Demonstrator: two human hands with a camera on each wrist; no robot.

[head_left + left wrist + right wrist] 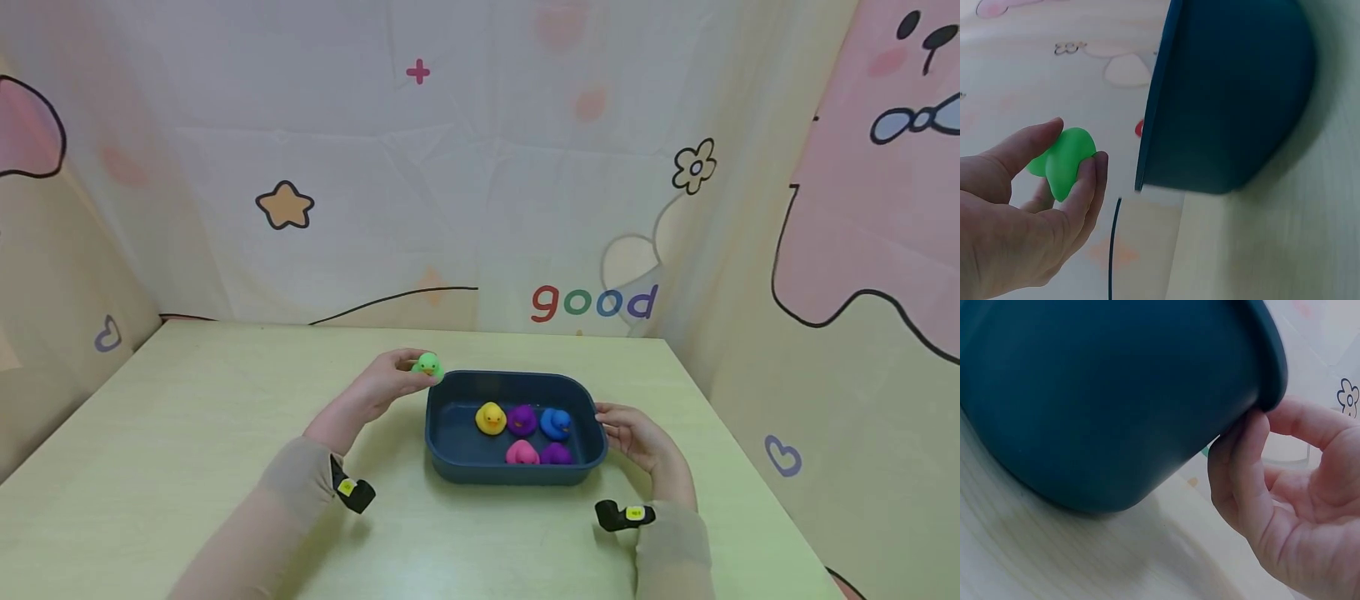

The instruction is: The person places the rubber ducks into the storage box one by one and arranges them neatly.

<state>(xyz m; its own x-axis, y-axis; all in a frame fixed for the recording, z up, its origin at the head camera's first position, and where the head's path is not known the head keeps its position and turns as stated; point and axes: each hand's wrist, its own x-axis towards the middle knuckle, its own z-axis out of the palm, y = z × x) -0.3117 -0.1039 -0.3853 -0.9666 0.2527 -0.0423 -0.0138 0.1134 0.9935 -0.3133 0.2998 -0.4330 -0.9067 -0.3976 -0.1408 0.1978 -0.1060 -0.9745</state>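
Note:
My left hand [386,385] pinches a green rubber duck [428,365] between thumb and fingers, just above the left back corner of a dark blue plastic basin [510,475]. In the left wrist view the green duck [1071,159] stays apart from the basin's wall. My right hand [637,437] holds the rim at the basin's right end, its fingers bent under the edge in the right wrist view. Inside the basin are a yellow duck [491,418], a purple duck [522,420], a blue duck [556,424], a pink duck [522,453] and another purple duck [557,454].
The basin stands on a pale wooden table [225,417]. Behind the table and along both sides hangs a printed cloth [480,208]. Each wrist wears a small black camera, one on the left [352,490] and one on the right [622,516].

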